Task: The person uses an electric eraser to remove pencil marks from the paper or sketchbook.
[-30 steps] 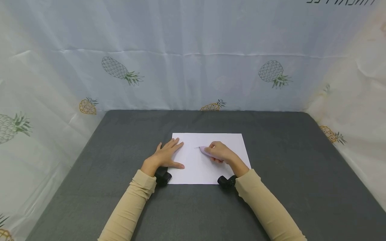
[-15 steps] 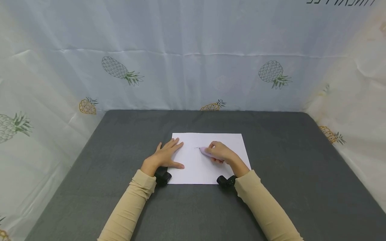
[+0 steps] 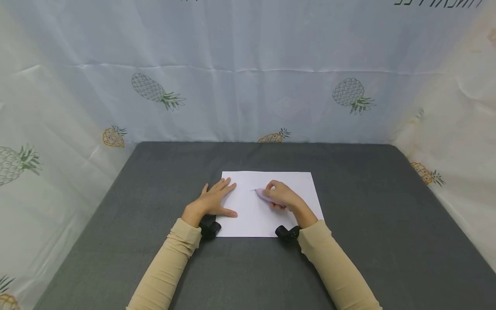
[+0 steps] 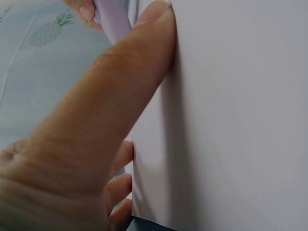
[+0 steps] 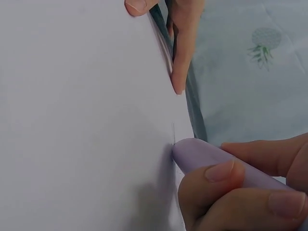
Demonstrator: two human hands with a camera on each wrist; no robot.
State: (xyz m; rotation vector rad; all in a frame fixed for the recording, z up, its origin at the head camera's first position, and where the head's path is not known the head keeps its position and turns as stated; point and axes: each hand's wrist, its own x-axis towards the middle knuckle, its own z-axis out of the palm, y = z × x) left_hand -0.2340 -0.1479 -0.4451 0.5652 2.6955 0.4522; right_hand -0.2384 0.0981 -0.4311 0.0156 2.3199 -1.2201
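A white sheet of paper (image 3: 248,221) lies on the dark tabletop. My left hand (image 3: 211,201) rests on its left edge with the fingers spread and the thumb straight. In the left wrist view that thumb (image 4: 115,82) touches the sheet. My right hand (image 3: 283,196) grips a lavender utility knife (image 3: 261,193) with a thick, tapered body, nose pointing left. In the right wrist view the knife (image 5: 207,156) meets the paper at its nose, beside a thin line (image 5: 173,131). Its tip is too small to make out, and the fingers cover its rear.
The dark grey tabletop (image 3: 155,172) spreads around the sheet. Behind it hangs a pale curtain (image 3: 248,99) with pineapple prints, which also lines both sides. Black wrist cameras sit under each wrist, the left one (image 3: 210,229) and the right one (image 3: 287,233), close to the paper's near edge.
My right wrist and forearm have shifted slightly to the left, while the knife's nose stays nearly in place on the paper. The left hand and the sheet look unmoved.
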